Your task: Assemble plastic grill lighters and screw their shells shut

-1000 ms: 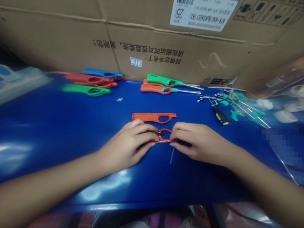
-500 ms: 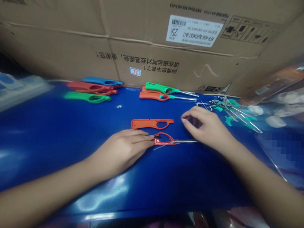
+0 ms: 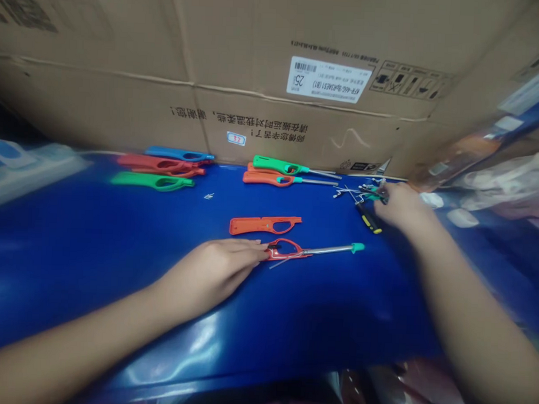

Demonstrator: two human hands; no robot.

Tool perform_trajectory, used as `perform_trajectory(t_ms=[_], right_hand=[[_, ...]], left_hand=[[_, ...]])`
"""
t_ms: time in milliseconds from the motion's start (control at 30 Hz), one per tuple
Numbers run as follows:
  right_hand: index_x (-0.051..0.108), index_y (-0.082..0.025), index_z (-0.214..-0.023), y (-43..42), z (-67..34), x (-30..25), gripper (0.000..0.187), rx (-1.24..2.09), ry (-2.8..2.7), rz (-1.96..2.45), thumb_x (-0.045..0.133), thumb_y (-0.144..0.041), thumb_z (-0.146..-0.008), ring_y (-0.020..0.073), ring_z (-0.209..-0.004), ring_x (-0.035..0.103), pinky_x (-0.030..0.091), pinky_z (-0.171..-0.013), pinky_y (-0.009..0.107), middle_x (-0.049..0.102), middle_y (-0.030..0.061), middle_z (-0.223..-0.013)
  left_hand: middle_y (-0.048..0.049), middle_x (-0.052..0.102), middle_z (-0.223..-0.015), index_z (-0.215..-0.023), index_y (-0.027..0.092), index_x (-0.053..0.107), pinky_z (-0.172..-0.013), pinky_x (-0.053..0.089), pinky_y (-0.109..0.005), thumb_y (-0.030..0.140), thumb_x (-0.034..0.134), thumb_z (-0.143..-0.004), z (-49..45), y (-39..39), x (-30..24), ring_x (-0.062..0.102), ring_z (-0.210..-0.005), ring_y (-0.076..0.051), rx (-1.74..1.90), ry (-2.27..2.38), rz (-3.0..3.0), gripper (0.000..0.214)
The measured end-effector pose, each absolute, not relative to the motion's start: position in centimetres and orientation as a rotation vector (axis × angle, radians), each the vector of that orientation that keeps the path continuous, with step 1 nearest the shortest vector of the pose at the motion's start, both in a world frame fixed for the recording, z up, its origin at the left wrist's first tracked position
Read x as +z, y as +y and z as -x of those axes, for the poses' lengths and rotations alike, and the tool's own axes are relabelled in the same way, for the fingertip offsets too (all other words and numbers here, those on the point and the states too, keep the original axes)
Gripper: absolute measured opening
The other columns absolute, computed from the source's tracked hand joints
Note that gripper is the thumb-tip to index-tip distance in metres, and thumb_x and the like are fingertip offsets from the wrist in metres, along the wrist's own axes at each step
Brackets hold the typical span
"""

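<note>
My left hand lies flat on the blue table, fingers stretched over the handle end of a red lighter half with a metal tube and a teal tip. A loose orange shell half lies just beyond it. My right hand is far to the right, at a heap of metal tubes with teal parts, beside a black and yellow screwdriver. Its fingers curl into the heap; what they hold is hidden.
A big cardboard box walls off the back of the table. Green and orange finished lighters lie before it at centre. Blue, red and green shells lie at back left. Tiny metal bits lie nearby. Plastic bags crowd the right.
My right hand left the red lighter half and moved right and back to the heap of tubes. The left hand stayed on the handle. The view tilted upward.
</note>
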State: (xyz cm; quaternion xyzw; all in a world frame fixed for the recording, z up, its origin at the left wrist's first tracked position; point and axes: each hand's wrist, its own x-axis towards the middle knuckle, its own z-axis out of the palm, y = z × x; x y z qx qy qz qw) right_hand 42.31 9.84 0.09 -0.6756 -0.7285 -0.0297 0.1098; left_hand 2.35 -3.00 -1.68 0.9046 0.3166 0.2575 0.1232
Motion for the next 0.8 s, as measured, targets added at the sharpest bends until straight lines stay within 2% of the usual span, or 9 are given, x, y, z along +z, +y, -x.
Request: perform_trajectory(t_ms=[133,367,567,733,800], right_hand=[[0.065,-0.010,-0.111,10.7,-42.9,-0.3,0.033,-0.138,-2.048,2.208,0.062,-0.024,-0.082,0.0362,-0.098,0.063,0.047,-0.079,0.044,0.062,0.0234,-0.108],[0.061,-0.015,-0.120,11.1,-42.0,-0.2,0.041,-0.084,-1.983,2.309,0.064,-0.020,-0.080,0.0306,-0.092,0.065,0.047,-0.073,0.037,0.069,0.0152,-0.104],[0.060,-0.018,-0.114,11.0,-41.9,-0.4,0.036,-0.052,-1.979,2.270,0.064,-0.020,-0.078,0.0260,-0.084,0.064,0.043,-0.065,0.032,0.070,0.0095,-0.096],[0.061,-0.017,-0.108,11.1,-42.4,-0.2,0.040,-0.035,-1.953,2.234,0.067,-0.016,-0.069,0.0243,-0.071,0.062,0.042,-0.060,0.032,0.068,0.0076,-0.083],[0.063,-0.016,-0.100,10.9,-42.7,0.3,0.035,-0.041,-1.953,2.177,0.068,-0.015,-0.066,0.0250,-0.069,0.061,0.044,-0.061,0.034,0.066,0.0079,-0.078]], left_hand=[[-0.0081,0.072,-0.125,-0.124,0.018,0.069,-0.099,0.060,-0.041,0.016,0.052,-0.100,-2.4,-3.0,-2.1,0.070,-0.114,-0.023,0.776,0.937,-2.647,0.029],[-0.0089,0.070,-0.124,-0.127,0.021,0.067,-0.096,0.058,-0.041,0.015,0.052,-0.098,-2.7,-3.4,-2.1,0.067,-0.113,-0.023,0.780,0.970,-2.619,0.032],[-0.0070,0.069,-0.125,-0.128,0.024,0.066,-0.097,0.056,-0.042,0.018,0.053,-0.098,-2.6,-3.3,-2.1,0.065,-0.114,-0.023,0.727,0.990,-2.637,0.034],[-0.0066,0.069,-0.124,-0.128,0.025,0.066,-0.097,0.056,-0.042,0.017,0.053,-0.097,-2.6,-3.2,-2.1,0.064,-0.115,-0.023,0.725,0.998,-2.638,0.034],[-0.0067,0.069,-0.124,-0.128,0.025,0.066,-0.096,0.056,-0.042,0.017,0.053,-0.097,-2.6,-3.2,-2.0,0.064,-0.115,-0.023,0.727,0.996,-2.636,0.034]])
